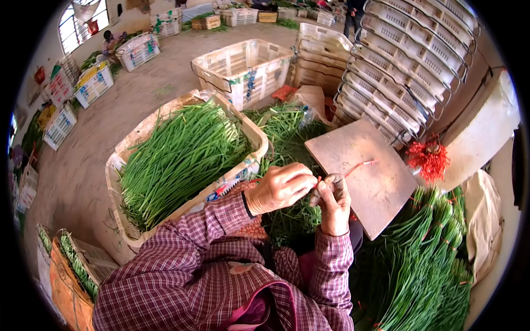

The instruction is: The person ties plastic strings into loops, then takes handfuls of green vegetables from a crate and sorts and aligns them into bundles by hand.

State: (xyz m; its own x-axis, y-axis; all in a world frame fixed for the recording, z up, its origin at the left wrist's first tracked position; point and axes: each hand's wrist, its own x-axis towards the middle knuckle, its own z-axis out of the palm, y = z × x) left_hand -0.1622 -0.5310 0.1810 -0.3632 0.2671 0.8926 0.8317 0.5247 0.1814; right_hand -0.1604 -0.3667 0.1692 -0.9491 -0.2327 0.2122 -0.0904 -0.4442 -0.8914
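Observation:
My left hand (280, 188) and my right hand (333, 203) meet in front of my chest, fingertips pinched together on a thin red tie (318, 181). One end of a red strip (360, 165) lies over the square board (367, 174) just right of my hands. Loose green stalks (182, 157) fill the white crate (124, 229) on the left. More loose greens (292, 220) lie below my hands. Bundles of greens bound with red ties (419, 265) are piled at the lower right.
A bunch of red ties (428, 160) hangs beyond the board. An empty crate (243, 69) stands ahead, beside a tall stack of crates (403, 66). Other filled crates (138, 52) line the left wall. A person (353, 16) stands at the back.

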